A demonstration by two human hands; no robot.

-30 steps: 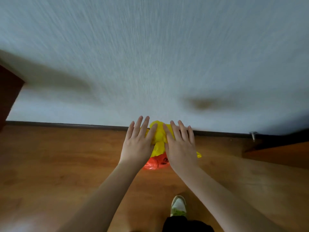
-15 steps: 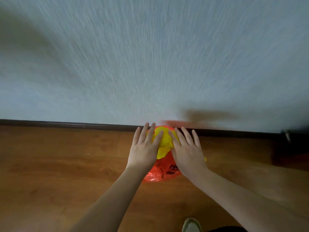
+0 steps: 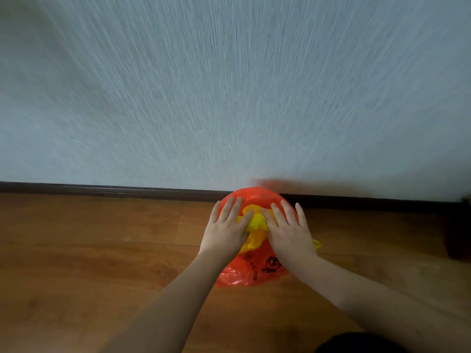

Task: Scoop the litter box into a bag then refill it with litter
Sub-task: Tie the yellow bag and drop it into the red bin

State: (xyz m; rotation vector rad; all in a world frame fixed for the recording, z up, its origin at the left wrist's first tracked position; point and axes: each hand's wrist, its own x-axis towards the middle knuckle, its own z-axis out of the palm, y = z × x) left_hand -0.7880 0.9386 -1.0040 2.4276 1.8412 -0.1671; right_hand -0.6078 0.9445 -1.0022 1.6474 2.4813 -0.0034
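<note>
The red plastic bag (image 3: 251, 272) sat on the wooden floor (image 3: 89, 250), close against the dark baseboard (image 3: 102, 191) at the foot of the pale textured wall (image 3: 229, 85). It bulged into a rounded shape, with black printing on the side facing the camera. A wad of yellow plastic (image 3: 256, 224) lay bunched at its top, and more yellow showed through the red film just below that. A small yellow piece (image 3: 316, 243) stuck out at the bag's right side, next to the right wrist.

Both hands lay on top of the bag, palms down. The left hand (image 3: 225, 230) covered the left part of the top, its fingers straight and slightly spread, pointing toward the wall; its inner finger touched the yellow wad. The right hand (image 3: 288, 231) mirrored it on the right part, fingers also straight and spread, its inner finger meeting the wad from the other side. The two hands were close together, with only the yellow bunch between them, and neither hand curled around anything. Whether the thumbs pinched the plastic underneath could not be told, since they were hidden.

Both bare forearms reached in from the bottom of the view. A dark shape (image 3: 356, 343) filled the lower right edge, too cut off to identify. At the far right, a dark blurred object (image 3: 458, 238) stood on the floor near the baseboard.
</note>
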